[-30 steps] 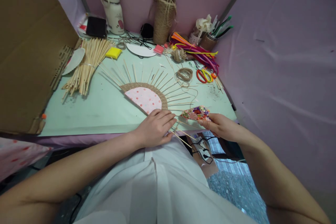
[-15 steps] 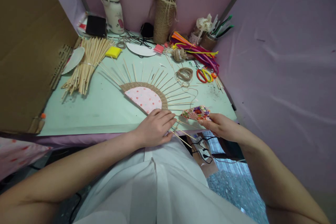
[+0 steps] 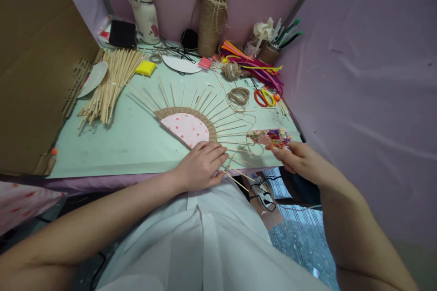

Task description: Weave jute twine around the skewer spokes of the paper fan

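On the table lies a half-round piece with a pink dotted fabric centre (image 3: 186,128), a woven twine rim (image 3: 210,126) and thin wooden sticks fanning outward. My left hand (image 3: 201,166) grips its lower right end at the table's front edge, fingers over the rim and the lowest sticks; the thumb side is partly hidden. To the right, my right hand (image 3: 300,159) pinches a floral-patterned flat piece (image 3: 269,137) between thumb and fingers, just above the table. A loose strand of twine (image 3: 254,148) curls between that piece and the sticks.
Behind the work are a twine coil (image 3: 239,96), scissors (image 3: 264,98), a twine ball (image 3: 231,71) and pipe cleaners (image 3: 254,66). A stick bundle (image 3: 112,86) lies left, near a bottle (image 3: 145,11). A twine-wrapped roll (image 3: 211,20) stands at the back. Cardboard (image 3: 37,63) borders the left side.
My right hand has moved right and slightly up with the floral piece, away from the sticks. My left hand stays on the half-round piece.
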A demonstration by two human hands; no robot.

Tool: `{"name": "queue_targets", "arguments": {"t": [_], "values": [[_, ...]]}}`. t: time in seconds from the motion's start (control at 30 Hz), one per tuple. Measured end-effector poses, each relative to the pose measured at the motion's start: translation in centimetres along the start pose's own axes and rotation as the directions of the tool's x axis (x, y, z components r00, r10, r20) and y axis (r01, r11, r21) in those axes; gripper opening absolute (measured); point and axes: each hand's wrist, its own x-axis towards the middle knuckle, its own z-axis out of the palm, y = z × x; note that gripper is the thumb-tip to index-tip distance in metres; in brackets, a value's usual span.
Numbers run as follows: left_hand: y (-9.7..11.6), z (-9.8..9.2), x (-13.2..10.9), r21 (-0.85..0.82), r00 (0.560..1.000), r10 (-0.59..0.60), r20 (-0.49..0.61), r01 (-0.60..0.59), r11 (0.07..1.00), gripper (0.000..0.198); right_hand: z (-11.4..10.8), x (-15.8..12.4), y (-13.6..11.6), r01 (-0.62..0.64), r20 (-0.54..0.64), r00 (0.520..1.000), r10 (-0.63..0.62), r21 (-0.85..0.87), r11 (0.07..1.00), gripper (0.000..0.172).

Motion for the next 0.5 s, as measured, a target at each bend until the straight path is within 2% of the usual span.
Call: {"name": "queue_targets", "arguments": {"t": [0.1,0.17,0.23,0.37,0.43,0.5], "values": [[0.0,0.0,0.0,-0.005,1.0,0.007,-0.012,-0.007,1.0,0.037,-0.4,1.1,2.0,-0.043,-0.189,0.981,0.053,0.061,0.997,0.048],[0.0,0.0,0.0,-0.004,1.0,0.009,-0.012,-0.009,1.0,0.036,-0.4,2.8,4.3,-0.061,-0.372,0.926,0.071,0.037,0.997,0.046],[-0.1,0.1,0.0,0.002,1.0,0.005,-0.009,-0.005,1.0,0.036,-0.3,4.9,6.7,-0.132,-0.516,0.855,0.058,-0.109,0.985,0.039],[-0.1,0.2,-0.1,0.013,1.0,-0.002,-0.002,0.002,1.0,0.037,0.3,7.7,10.2,-0.214,-0.581,0.814,-0.005,-0.308,0.927,0.034],[-0.1,0.2,-0.1,0.018,1.0,0.001,-0.001,-0.001,1.0,0.037,0.8,8.1,10.8,-0.229,-0.601,0.797,-0.053,-0.382,0.895,0.038],[-0.1,0.2,-0.1,0.034,1.0,0.003,0.001,-0.003,0.999,0.036,1.3,7.9,10.8,-0.236,-0.644,0.756,-0.118,-0.437,0.868,0.047]]}}
